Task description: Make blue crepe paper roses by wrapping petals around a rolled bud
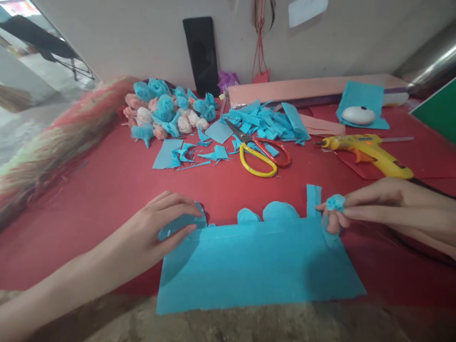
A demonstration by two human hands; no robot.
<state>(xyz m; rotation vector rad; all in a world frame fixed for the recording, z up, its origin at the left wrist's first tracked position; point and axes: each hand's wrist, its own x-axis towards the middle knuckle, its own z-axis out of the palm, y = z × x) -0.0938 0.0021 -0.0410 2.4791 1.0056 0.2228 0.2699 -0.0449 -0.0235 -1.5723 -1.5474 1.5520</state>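
Blue paper rosebud [335, 203]: in our right hand [388, 204], fingers clamped on it, probably so the roll holds; left hand [160, 222], fingers apart, partly covers a blue cutout [177, 225], perhaps steadying it.

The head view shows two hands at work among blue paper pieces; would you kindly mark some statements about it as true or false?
1. The right hand holds a small blue paper flower. True.
2. The left hand holds the scissors. False: they lie on the red surface, while the left hand is at the left end of the large blue sheet.
3. A white rounded object rests on blue paper. True.
4. The glue gun is green. False: it is yellow, with an orange trigger.
5. The flower pile includes blue and pink flowers. True.
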